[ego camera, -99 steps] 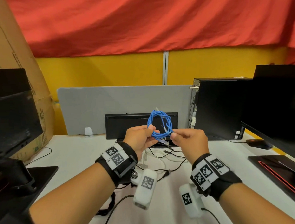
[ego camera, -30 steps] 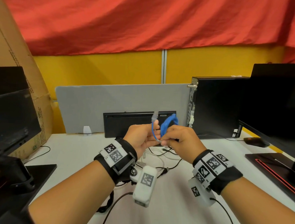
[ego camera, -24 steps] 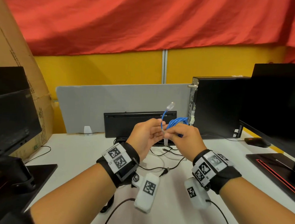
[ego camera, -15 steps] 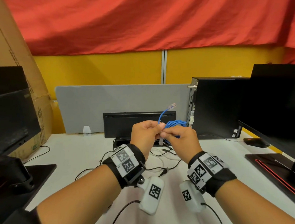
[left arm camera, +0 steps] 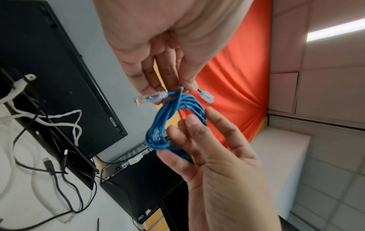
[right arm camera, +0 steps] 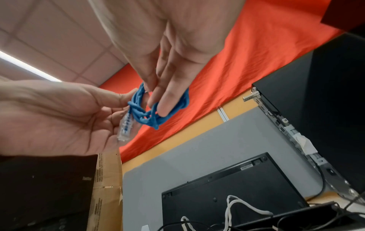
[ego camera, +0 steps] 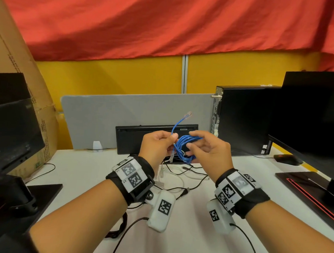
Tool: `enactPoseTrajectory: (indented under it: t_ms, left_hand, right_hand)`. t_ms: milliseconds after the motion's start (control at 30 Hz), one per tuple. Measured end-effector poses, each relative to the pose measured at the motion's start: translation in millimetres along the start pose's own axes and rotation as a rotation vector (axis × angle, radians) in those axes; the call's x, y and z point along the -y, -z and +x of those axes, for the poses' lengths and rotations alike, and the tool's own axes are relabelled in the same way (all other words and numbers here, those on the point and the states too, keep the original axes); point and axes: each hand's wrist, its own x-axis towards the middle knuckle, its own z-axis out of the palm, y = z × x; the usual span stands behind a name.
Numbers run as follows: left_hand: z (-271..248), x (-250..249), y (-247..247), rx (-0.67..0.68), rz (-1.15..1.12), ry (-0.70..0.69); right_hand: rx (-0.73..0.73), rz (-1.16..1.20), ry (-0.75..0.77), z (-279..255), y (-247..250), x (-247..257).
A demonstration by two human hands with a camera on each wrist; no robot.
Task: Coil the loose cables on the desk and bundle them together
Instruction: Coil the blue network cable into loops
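A blue network cable [ego camera: 186,146] wound into a small coil hangs in the air above the desk's middle. My left hand [ego camera: 171,138] pinches the cable beside the coil; one clear plug [ego camera: 187,114] sticks up and another [ego camera: 172,157] dangles below. My right hand [ego camera: 192,141] holds the coil, its fingers passed through the loops and the thumb under them. In the left wrist view the coil [left arm camera: 177,118] wraps over the right hand's fingers [left arm camera: 197,125]. The right wrist view shows the coil [right arm camera: 154,114] and a plug [right arm camera: 125,128] against my left palm.
Loose white and black cables [ego camera: 179,176] lie tangled on the white desk [ego camera: 83,172] below my hands. A black keyboard [ego camera: 133,140] leans on a grey panel. A PC tower [ego camera: 243,118], a mouse [ego camera: 287,159] and monitors [ego camera: 312,113] flank the space.
My hands have drawn a little apart. The right hand's fingers have spread inside the coil, which now shows more fully. The left hand keeps its pinch on the cable.
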Motion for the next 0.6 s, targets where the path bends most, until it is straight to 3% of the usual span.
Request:
enactPoseTrajectory:
  t_ms: [67, 133, 233, 400, 600]
  left_hand:
    - [1, -1, 1, -0.011, 0.012, -0.005]
    - [2, -1, 4, -0.034, 0.04, -0.02]
    - [4, -1, 7, -0.052, 0.086, -0.053]
    - [3, -7, 4, -0.015, 0.162, 0.03]
    - [6, -16, 1, 0.103, 0.271, 0.233]
  right_hand:
    - [-0.029, -0.044, -0.12, 6, 3, 1]
    - [-0.023, -0.265, -0.115, 12, 8, 0]
    - [0.106, -0.673, 0.058, 14, 11, 1]
    - [0.048, -0.883, 0.478, 6, 5, 6]
    - [0.113, -0.952, 0.353, 4, -2, 3]
